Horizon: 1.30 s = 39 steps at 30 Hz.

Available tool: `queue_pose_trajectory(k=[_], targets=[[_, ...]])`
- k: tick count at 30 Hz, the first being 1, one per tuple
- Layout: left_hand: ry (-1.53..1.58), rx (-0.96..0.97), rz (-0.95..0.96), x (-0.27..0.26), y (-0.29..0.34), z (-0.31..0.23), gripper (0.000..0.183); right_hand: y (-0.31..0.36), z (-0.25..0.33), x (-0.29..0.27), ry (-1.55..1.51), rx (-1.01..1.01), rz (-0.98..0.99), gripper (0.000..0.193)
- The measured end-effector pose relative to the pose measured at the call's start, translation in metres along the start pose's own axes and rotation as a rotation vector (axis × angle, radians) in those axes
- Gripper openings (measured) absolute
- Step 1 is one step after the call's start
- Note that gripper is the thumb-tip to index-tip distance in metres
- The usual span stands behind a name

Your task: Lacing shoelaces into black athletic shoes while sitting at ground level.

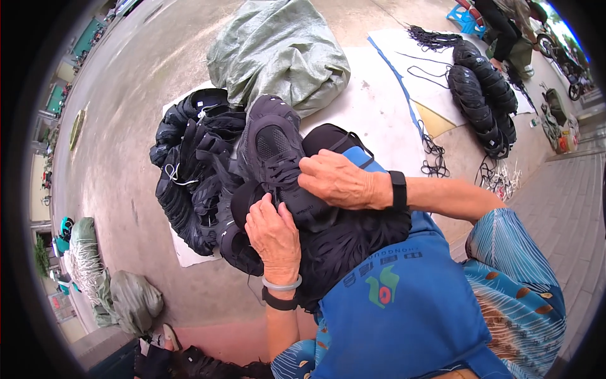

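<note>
A black shoe (pixel 273 142) with a mesh toe lies on my lap, its toe pointing away from me. My left hand (pixel 274 237) is closed at the shoe's left side, thumb and fingertips pinching a black shoelace (pixel 267 191) by the eyelets. From the right, my right hand (pixel 344 180) comes over the shoe with curled fingers, pinched at the lacing; its fingertips partly hide the lace there. A bundle of black laces (pixel 353 246) lies over my blue apron (pixel 404 309). Another black shoe (pixel 328 138) sits behind my right hand.
A heap of black shoes (pixel 192 170) sits on a white sheet at left, before a grey-green woven sack (pixel 278 57). Rows of black shoes (pixel 483 95) and loose laces (pixel 434 158) lie at right. A person (pixel 508 31) is at far right, by a blue stool (pixel 466 20).
</note>
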State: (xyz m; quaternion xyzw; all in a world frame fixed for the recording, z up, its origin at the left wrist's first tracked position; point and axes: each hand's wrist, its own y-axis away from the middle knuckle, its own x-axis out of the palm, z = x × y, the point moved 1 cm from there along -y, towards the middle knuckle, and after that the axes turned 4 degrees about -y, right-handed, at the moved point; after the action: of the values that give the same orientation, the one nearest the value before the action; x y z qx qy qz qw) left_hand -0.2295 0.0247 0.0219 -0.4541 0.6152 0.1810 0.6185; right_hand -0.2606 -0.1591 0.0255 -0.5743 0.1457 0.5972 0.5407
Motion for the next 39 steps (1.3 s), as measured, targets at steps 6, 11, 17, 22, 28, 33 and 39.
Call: queue_pose_trajectory(k=[6,11,17,22,28,33,39], targets=[[0.07,-0.019,0.019,0.006,-0.005,0.003,0.036,-0.012,0.096,-0.024,-0.759,-0.182,0.399,0.023],[0.29,-0.021,0.017,0.013,-0.005,0.01,0.039,-0.01,0.032,0.02,-0.622,0.355,0.127,0.017],[0.254,-0.037,0.097,0.012,-0.015,0.017,0.038,-0.021,0.028,0.037,-0.171,0.344,0.111,0.019],[0.314,-0.001,0.089,0.017,-0.018,0.032,0.031,-0.03,0.022,0.05,-0.091,0.343,0.049,0.018],[0.481,0.003,0.061,0.018,-0.018,0.034,0.022,-0.034,0.026,0.055,-0.016,0.325,0.059,0.016],[0.508,-0.037,0.102,0.01,-0.017,0.026,0.023,-0.036,0.027,0.047,-0.052,0.319,0.065,0.016],[0.443,0.254,0.033,-0.008,-0.008,0.021,0.037,-0.019,0.033,-0.012,-0.887,0.438,0.216,0.014]])
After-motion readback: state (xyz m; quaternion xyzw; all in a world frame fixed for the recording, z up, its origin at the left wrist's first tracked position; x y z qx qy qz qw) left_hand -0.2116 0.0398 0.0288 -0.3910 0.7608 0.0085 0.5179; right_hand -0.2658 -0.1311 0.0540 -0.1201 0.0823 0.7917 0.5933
